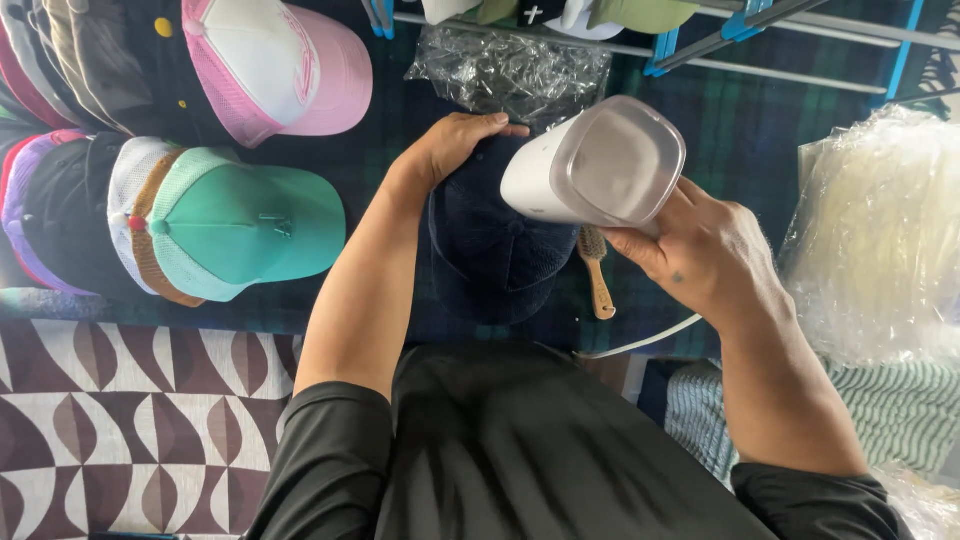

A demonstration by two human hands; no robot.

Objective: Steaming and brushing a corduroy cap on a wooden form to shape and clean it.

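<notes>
The left hand (455, 145) is lying open, palm down, on the far edge of a navy cap (495, 245) that is sitting at the middle of the dark plaid worktop (760, 130). The right hand (700, 250) is gripping a white handheld steamer (595, 165), closed around its body, just over the cap's right side. A small wooden brush (597, 270) is lying beside the cap. Stacked caps, the nearest a mint green cap (250, 225), are filling the worktop's left edge.

Dark navy cap (495, 250) lying flat on tartan cloth, white handheld steamer (595, 165) held tilted above it
</notes>
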